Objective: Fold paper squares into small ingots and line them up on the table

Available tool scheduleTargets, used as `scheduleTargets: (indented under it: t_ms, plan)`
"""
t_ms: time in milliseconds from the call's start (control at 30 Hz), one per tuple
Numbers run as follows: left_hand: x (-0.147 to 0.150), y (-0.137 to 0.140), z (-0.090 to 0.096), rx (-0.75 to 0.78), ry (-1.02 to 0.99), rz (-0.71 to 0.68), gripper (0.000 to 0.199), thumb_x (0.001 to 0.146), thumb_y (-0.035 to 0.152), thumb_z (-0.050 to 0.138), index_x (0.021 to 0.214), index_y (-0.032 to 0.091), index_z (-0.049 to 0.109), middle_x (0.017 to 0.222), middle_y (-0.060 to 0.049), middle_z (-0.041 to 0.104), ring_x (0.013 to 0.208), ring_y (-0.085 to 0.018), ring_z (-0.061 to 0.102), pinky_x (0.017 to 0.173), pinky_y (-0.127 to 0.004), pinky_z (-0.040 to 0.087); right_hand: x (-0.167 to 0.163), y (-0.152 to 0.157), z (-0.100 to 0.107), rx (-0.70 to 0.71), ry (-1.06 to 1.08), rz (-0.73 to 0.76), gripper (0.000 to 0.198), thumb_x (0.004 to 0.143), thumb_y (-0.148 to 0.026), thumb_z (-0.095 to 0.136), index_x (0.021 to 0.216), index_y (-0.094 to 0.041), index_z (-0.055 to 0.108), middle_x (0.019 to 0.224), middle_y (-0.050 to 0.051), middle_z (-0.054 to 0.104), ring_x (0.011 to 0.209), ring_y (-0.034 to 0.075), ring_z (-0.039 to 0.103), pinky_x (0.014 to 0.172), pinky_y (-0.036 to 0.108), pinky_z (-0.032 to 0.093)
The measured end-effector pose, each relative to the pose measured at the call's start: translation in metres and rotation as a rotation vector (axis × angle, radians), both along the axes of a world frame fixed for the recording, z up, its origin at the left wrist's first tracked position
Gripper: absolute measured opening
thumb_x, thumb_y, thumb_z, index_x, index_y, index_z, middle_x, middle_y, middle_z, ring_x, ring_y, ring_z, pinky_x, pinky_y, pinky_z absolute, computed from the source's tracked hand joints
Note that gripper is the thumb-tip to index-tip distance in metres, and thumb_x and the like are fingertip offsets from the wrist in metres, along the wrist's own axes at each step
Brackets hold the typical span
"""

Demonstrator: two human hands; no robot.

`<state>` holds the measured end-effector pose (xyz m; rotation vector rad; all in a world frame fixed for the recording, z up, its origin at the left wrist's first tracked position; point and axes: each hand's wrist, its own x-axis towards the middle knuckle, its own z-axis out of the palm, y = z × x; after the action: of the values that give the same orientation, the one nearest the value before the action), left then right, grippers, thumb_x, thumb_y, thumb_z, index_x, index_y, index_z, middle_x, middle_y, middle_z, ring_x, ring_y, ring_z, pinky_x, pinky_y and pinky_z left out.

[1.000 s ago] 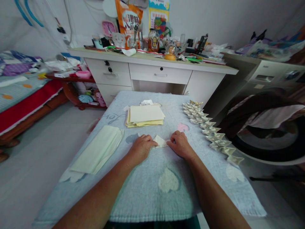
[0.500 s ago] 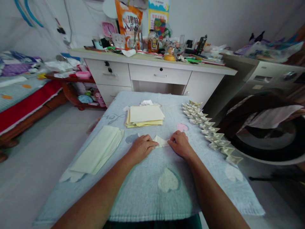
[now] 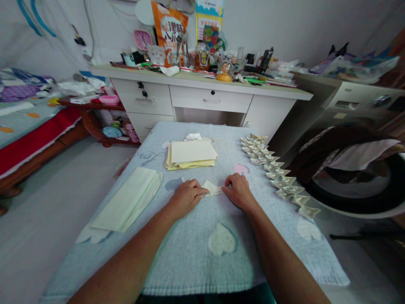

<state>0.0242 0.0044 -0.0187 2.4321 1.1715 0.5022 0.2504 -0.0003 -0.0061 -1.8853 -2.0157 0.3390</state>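
A small piece of folded paper [image 3: 212, 188], pale with a pointed top, lies on the cloth between my two hands. My left hand [image 3: 190, 196] pinches its left end, fingers together. At its right end, the thumb and fingers of my right hand [image 3: 237, 190] close on the paper's edge. Beyond my hands sits a stack of cream and yellow paper sheets [image 3: 193, 152]. Off to the left lies a bundle of larger pale green folded sheets [image 3: 126, 200]. Along the right side runs a row of folded paper boats [image 3: 278, 174], nested into one another.
A light blue cloth with heart prints [image 3: 196, 266] covers the table. Behind it stands a white desk [image 3: 211, 95] crowded with jars, a snack bag and a pink clock. To the right is a washing machine [image 3: 351, 95], its door open; a bed [image 3: 34, 131] is at left.
Both hands stay at the two ends of the folded paper with hardly any movement. The whole view has shifted very slightly.
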Motion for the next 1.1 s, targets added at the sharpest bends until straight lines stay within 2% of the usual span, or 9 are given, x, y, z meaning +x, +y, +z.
scheduleTargets:
  t_ms: [100, 200, 267, 333, 500, 633, 800, 933, 1100]
  plan:
    - [0.000, 0.001, -0.001, 0.003, -0.001, -0.004, 0.029, 0.089, 0.023, 0.051, 0.111, 0.027, 0.070, 0.090, -0.005, 0.058, 0.088, -0.018, 0.054, 0.080, -0.030, 0.042, -0.002, -0.005, 0.006, 0.175, 0.093, 0.019, 0.013, 0.080, -0.020, 0.060, 0.093, -0.018, 0.061, 0.096, 0.006, 0.058, 0.095, 0.021, 0.049, 0.086, 0.032, 0.034]
    - [0.001, 0.001, -0.001, 0.007, 0.009, -0.004, 0.028, 0.089, 0.024, 0.051, 0.111, 0.028, 0.070, 0.090, -0.004, 0.057, 0.088, -0.017, 0.054, 0.079, -0.030, 0.042, -0.013, -0.012, 0.008, 0.275, 0.184, 0.179, 0.011, 0.081, -0.012, 0.053, 0.089, -0.017, 0.058, 0.092, 0.005, 0.058, 0.091, 0.019, 0.050, 0.084, 0.029, 0.036]
    - [0.001, 0.001, -0.001, 0.016, 0.011, -0.005, 0.028, 0.089, 0.025, 0.052, 0.111, 0.029, 0.069, 0.088, -0.004, 0.057, 0.087, -0.017, 0.054, 0.078, -0.029, 0.041, -0.023, -0.015, 0.006, 0.226, 0.187, 0.297, 0.012, 0.080, -0.010, 0.052, 0.088, -0.017, 0.057, 0.084, 0.003, 0.058, 0.082, 0.016, 0.051, 0.079, 0.027, 0.037]
    - [0.000, 0.001, -0.001, 0.028, 0.006, -0.012, 0.028, 0.090, 0.026, 0.052, 0.112, 0.030, 0.068, 0.087, -0.004, 0.056, 0.086, -0.017, 0.053, 0.077, -0.029, 0.041, -0.033, -0.017, 0.002, 0.167, 0.132, 0.320, 0.011, 0.082, -0.013, 0.053, 0.091, -0.017, 0.058, 0.083, 0.003, 0.059, 0.080, 0.016, 0.051, 0.076, 0.027, 0.036]
    - [0.000, 0.001, -0.002, 0.034, -0.011, -0.017, 0.028, 0.090, 0.026, 0.051, 0.111, 0.029, 0.069, 0.086, -0.004, 0.056, 0.085, -0.017, 0.052, 0.076, -0.029, 0.040, -0.045, -0.018, -0.002, 0.090, -0.073, 0.269, 0.008, 0.087, -0.023, 0.054, 0.086, -0.018, 0.060, 0.089, 0.005, 0.059, 0.087, 0.019, 0.049, 0.077, 0.030, 0.032]
    - [-0.002, 0.000, -0.001, 0.031, 0.009, -0.002, 0.029, 0.090, 0.025, 0.050, 0.113, 0.029, 0.068, 0.088, -0.004, 0.056, 0.087, -0.018, 0.051, 0.079, -0.031, 0.039, -0.047, -0.018, 0.000, 0.065, -0.133, 0.231, 0.011, 0.088, -0.027, 0.053, 0.088, -0.019, 0.060, 0.092, 0.006, 0.058, 0.089, 0.021, 0.048, 0.076, 0.031, 0.030]
    - [-0.010, -0.003, 0.002, 0.058, 0.117, 0.186, 0.039, 0.082, 0.031, 0.059, 0.121, 0.037, 0.061, 0.103, -0.004, 0.054, 0.099, -0.023, 0.046, 0.085, -0.037, 0.035, -0.050, -0.019, 0.001, 0.046, -0.161, 0.211, 0.011, 0.089, -0.027, 0.052, 0.090, -0.019, 0.059, 0.094, 0.006, 0.057, 0.092, 0.021, 0.047, 0.079, 0.032, 0.030]
    - [-0.018, -0.004, 0.005, -0.015, 0.168, 0.238, 0.047, 0.082, 0.036, 0.057, 0.128, 0.042, 0.053, 0.117, -0.003, 0.050, 0.109, -0.025, 0.042, 0.090, -0.038, 0.033, -0.053, -0.020, 0.002, 0.043, -0.195, 0.189, 0.013, 0.090, -0.028, 0.050, 0.091, -0.019, 0.059, 0.096, 0.007, 0.057, 0.092, 0.022, 0.047, 0.078, 0.033, 0.030]
    - [-0.027, -0.002, 0.010, -0.104, 0.196, 0.253, 0.054, 0.081, 0.034, 0.055, 0.134, 0.037, 0.046, 0.129, -0.005, 0.044, 0.118, -0.027, 0.038, 0.098, -0.041, 0.031, -0.058, -0.021, 0.004, 0.038, -0.201, 0.163, 0.025, 0.089, -0.043, 0.051, 0.090, -0.019, 0.058, 0.097, 0.009, 0.058, 0.092, 0.025, 0.047, 0.078, 0.035, 0.032]
